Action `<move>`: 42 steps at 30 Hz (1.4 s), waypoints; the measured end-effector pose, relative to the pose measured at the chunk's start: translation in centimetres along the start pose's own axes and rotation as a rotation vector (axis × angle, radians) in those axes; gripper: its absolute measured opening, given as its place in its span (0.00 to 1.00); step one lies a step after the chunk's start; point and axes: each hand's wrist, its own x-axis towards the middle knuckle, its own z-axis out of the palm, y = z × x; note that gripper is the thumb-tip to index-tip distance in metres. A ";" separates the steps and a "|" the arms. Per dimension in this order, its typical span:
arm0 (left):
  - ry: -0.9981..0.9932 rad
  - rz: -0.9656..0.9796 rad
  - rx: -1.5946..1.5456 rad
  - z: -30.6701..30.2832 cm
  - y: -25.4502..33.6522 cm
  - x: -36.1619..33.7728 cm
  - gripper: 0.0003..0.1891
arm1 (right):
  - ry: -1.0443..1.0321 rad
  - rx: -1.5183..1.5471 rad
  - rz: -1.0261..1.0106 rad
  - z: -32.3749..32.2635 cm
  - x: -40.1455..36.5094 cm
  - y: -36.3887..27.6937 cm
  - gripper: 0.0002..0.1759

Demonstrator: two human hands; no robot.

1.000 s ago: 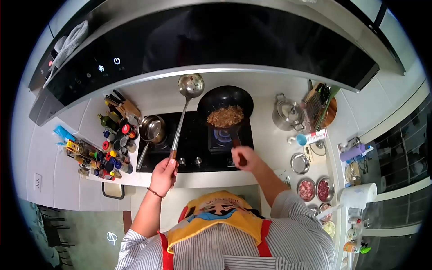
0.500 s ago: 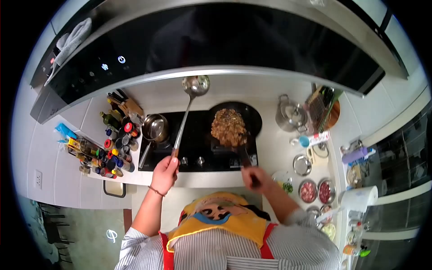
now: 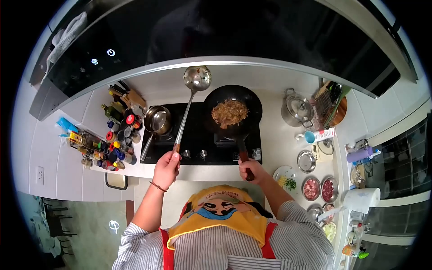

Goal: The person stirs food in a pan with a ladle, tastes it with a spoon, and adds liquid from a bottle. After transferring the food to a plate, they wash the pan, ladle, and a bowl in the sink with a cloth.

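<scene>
My left hand is closed around the wooden handle end of a long metal ladle, whose bowl points away from me above the back of the stove. My right hand grips the dark handle of a black wok over the right burner. Brown, chopped fried food lies gathered in the middle of the wok. The ladle's bowl is apart from the wok, up and to its left, with bits of food stuck in it.
A small metal saucepan stands on the left burner of the black stove. Seasoning bottles crowd the left. A lidded pot, bowls of raw meat and a plate with chopped greens are on the right. The range hood hangs overhead.
The food, spread up along the wok a moment ago, now sits lower and compact in its middle. My right hand and the wok handle have shifted slightly; the ladle is still held aside.
</scene>
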 end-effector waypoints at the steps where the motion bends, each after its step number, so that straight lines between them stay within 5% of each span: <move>1: -0.009 -0.005 -0.005 0.0 -0.3 0.1 0.18 | -0.016 0.000 -0.008 -0.5 0.0 0.3 0.05; 12: -0.030 -0.104 -0.208 5.0 -4.3 0.4 0.18 | 0.101 0.101 0.024 -2.5 1.6 3.5 0.06; 18: -0.142 -0.066 -0.348 12.5 -7.7 -0.3 0.17 | 0.195 0.063 0.113 -3.2 1.0 4.7 0.16; 20: -0.222 0.043 -0.383 15.0 -9.1 -0.2 0.16 | 0.492 -0.131 -0.124 -3.5 1.1 6.1 0.19; 21: -0.223 0.090 -0.354 16.5 -9.6 -0.2 0.16 | 0.737 -0.608 -0.539 -4.2 1.2 8.2 0.24; 22: -0.225 0.142 -0.326 18.0 -10.0 0.0 0.15 | 0.736 -0.609 -0.538 -3.1 -0.2 7.4 0.24; 24: -0.229 0.233 -0.248 20.5 -10.4 -0.2 0.16 | 0.244 -0.650 -0.664 3.5 -6.3 4.4 0.25; 25: -0.196 0.272 0.034 20.7 -11.2 -0.2 0.20 | 0.307 -0.569 -0.405 6.5 -7.3 2.8 0.23; 26: -0.132 0.248 0.067 21.7 -8.5 -1.1 0.18 | 0.350 -0.650 -0.525 5.4 -6.0 3.6 0.22; 29: -0.106 0.614 0.579 19.6 -6.8 1.2 0.13 | 0.397 -0.610 -0.546 7.2 -6.3 2.1 0.20; 32: -0.281 0.728 0.855 14.0 -8.4 3.5 0.19 | 0.529 -0.414 -0.401 8.1 -7.0 2.5 0.16; 34: -0.128 -0.040 1.074 8.7 -12.6 11.3 0.28 | 0.575 -0.402 -0.410 6.4 -7.1 2.6 0.12; 36: 0.085 -0.089 1.445 5.0 -19.9 18.2 0.38 | 0.648 -0.379 -0.422 7.8 -8.1 2.7 0.11; 42: -0.327 -0.278 1.464 6.6 -17.5 24.2 0.37 | 0.744 -0.198 -0.541 10.8 -8.5 7.3 0.11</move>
